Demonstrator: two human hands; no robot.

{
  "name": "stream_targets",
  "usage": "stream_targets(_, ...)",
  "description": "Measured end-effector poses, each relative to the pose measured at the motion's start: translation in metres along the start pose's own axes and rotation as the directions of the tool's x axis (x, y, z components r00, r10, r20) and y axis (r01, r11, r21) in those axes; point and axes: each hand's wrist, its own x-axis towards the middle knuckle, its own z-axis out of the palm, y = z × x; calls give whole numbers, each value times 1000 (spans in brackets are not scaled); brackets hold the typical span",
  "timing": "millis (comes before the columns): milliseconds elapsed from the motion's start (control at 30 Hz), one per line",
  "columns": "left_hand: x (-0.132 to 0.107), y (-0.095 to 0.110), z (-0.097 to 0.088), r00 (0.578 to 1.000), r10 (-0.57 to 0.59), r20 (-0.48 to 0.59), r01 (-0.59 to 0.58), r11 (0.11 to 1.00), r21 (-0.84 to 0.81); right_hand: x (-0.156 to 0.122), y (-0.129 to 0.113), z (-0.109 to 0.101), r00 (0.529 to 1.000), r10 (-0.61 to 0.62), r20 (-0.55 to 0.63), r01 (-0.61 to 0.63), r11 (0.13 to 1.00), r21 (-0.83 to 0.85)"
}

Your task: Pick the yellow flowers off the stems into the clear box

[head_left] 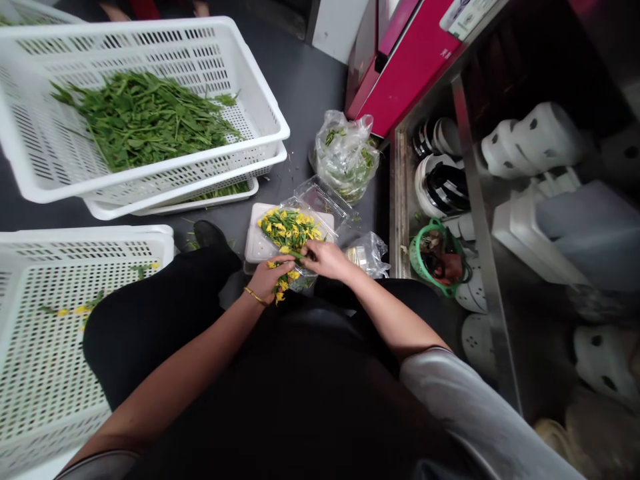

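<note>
Closed around a small bunch of yellow-flowered green stems (281,291), my left hand (266,279) has the blossoms hanging below its fingers. My right hand (327,259) pinches the stems at their other side, close to the left fingertips. Just beyond both hands, a pile of yellow-flowered greens (287,228) lies over a pale, flat plastic box (256,248). A clear plastic container (327,200) sits behind the pile, partly overlapping it. How many stems are between my fingers I cannot make out.
At the left, a white basket (260,107) of leafy greens (150,120) rests on other baskets. Another white basket (35,333) holds a few flowering stems. A plastic bag of greens (347,157) and a smaller clear bag (370,255) stand before a metal shelf (480,193) of dishes.
</note>
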Motion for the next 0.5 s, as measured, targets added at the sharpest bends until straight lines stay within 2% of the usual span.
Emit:
stream_targets(133,0,2,2,1000,-21,9,22,999,-44,-21,-5,9,998,-51,-27,55,980,192)
stream_targets(233,-2,3,2,999,-13,47,16,999,-46,-28,-2,15,1000,-26,-12,28,928,372)
stream_targets(300,-4,4,3,998,-22,52,26,997,-70,-29,0,17,1000,8,20,-17,861,508)
stream_targets(367,-8,5,4,999,8,38,-4,995,-98,-28,-1,20,995,72,62,-95,756,648)
stream_targets(400,-9,7,5,998,57,23,-55,994,-97,-27,-3,23,990,110,85,-137,684,716)
stream_targets(433,-11,8,6,991,133,9,-131,988,-76,-25,-5,26,983,148,103,-173,599,782)
stream_targets(500,-16,12,8,951,308,-10,-308,951,22,-22,-10,34,966,230,118,-205,405,891)
